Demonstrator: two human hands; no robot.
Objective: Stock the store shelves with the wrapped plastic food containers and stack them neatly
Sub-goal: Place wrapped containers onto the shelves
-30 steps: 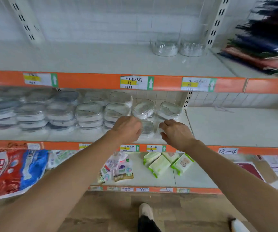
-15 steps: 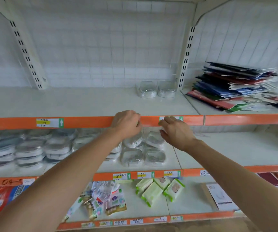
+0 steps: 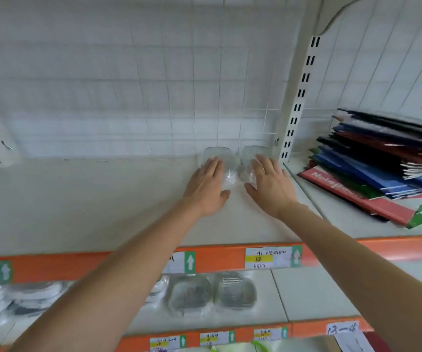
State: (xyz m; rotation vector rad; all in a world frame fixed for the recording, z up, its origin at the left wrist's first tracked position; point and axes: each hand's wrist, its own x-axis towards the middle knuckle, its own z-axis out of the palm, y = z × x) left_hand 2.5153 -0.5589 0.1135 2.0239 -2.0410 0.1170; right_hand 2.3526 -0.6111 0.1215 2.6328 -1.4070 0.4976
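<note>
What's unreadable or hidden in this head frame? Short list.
- Two wrapped containers on the upper shelf, left container and right container: front halves covered by the left hand and right hand; contact unclear.
- Price label: handwriting blurred.
- Stacked containers on the lower shelf: motion-blurred, cut by the left edge and forearm; count unclear.
- Notebooks: cut by the right edge.

Both forearms are bare to the frame edge; no sleeves are visible. The left hand [image 3: 208,188] and right hand [image 3: 271,186] carry no gloves, rings, watches or wristbands.
</note>
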